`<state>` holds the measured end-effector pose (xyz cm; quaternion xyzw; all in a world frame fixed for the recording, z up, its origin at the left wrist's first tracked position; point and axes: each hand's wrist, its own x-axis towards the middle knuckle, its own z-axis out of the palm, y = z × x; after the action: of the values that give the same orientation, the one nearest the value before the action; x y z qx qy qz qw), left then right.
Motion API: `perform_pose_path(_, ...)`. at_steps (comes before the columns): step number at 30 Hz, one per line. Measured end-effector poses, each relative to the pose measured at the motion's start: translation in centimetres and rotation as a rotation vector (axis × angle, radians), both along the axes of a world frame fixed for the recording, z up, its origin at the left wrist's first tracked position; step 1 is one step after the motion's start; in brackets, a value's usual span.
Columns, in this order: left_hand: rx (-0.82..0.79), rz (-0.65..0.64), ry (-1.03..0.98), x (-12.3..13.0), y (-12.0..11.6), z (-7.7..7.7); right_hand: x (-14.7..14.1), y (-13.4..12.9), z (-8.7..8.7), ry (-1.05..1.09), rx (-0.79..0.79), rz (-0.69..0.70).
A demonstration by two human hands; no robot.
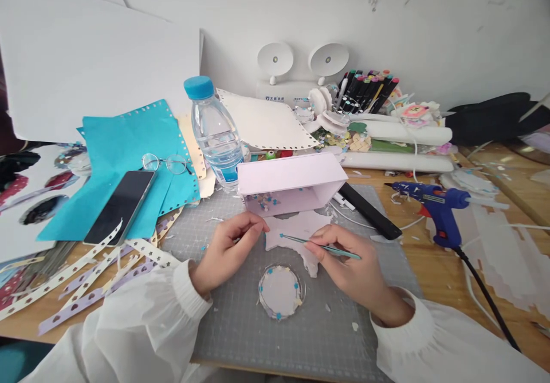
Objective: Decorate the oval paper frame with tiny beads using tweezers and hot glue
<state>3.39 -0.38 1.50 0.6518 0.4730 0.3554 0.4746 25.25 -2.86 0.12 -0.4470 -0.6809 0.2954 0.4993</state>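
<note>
My right hand (344, 257) grips tweezers (330, 249), whose tips hold a tiny blue piece (282, 235) over torn white paper (296, 228). My left hand (230, 248) rests at the left edge of that paper, its fingers curled together; whether anything small is between them I cannot make out. Below the paper lies a round disc (280, 292) ringed with wire and small blue and pale pieces. Behind the paper, a pale lilac box (294, 176) lies on its side, open toward me, with small blue and beige pieces inside.
A water bottle (217, 134) stands behind the box's left side. A phone (121, 206) and glasses (165, 163) lie on blue paper at left. A blue glue gun (444, 202) with a cable is at right, beyond a black bar (369, 211). Paper strips (77, 308) lie at lower left.
</note>
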Motion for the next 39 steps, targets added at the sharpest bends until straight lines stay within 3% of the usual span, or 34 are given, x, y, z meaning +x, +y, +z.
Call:
perform_pose_path(7,0.052,-0.080,0.031,0.4,-0.1,0.2,0.3,-0.6,0.8,0.158,-0.067,0.011)
perform_pose_path(14,0.137,-0.230,-0.053,0.3,-0.8,0.1,0.5,-0.6,-0.2,0.445,-0.287,0.127)
perform_pose_path(22,0.144,-0.194,0.015,0.3,-0.9,0.2,0.4,-0.8,-0.7,0.503,-0.355,0.215)
perform_pose_path(28,0.079,-0.042,-0.046,0.4,-0.7,0.4,0.8,-0.5,0.5,0.255,-0.187,0.121)
perform_pose_path(33,-0.007,-0.023,-0.120,0.1,-0.6,-0.1,0.7,-0.7,0.4,-0.043,0.005,0.255)
perform_pose_path(39,-0.044,-0.042,-0.112,0.1,-0.5,-0.2,0.4,-0.6,-0.6,-0.189,0.129,0.306)
